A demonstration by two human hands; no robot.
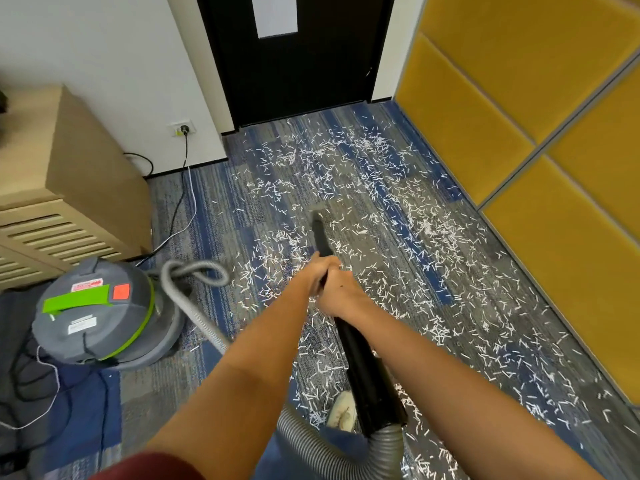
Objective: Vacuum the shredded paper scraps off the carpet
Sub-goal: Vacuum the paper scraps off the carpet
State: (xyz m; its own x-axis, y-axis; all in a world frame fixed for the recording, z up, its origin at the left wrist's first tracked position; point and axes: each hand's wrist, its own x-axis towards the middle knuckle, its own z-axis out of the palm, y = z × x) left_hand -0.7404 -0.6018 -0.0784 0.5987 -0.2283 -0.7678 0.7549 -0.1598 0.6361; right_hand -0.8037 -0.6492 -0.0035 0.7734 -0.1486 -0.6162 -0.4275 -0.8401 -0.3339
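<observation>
Both hands grip the black vacuum tube (363, 368), the left hand (320, 271) curled round it just ahead of the right hand (343, 297). The nozzle (317, 216) rests on the blue-grey carpet (214, 209) mid-floor. White paper scraps (346, 161) lie scattered from the far door (294, 74) to the near right, along the yellow wall panels (519, 98). The grey vacuum cleaner (97, 313) stands near left, its hose (311, 441) looping to the tube.

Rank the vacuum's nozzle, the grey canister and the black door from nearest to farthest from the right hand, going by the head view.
1. The nozzle, just ahead of the right hand, which grips the wand.
2. The grey canister, off to the left.
3. The black door, at the far end, straight ahead.
</observation>
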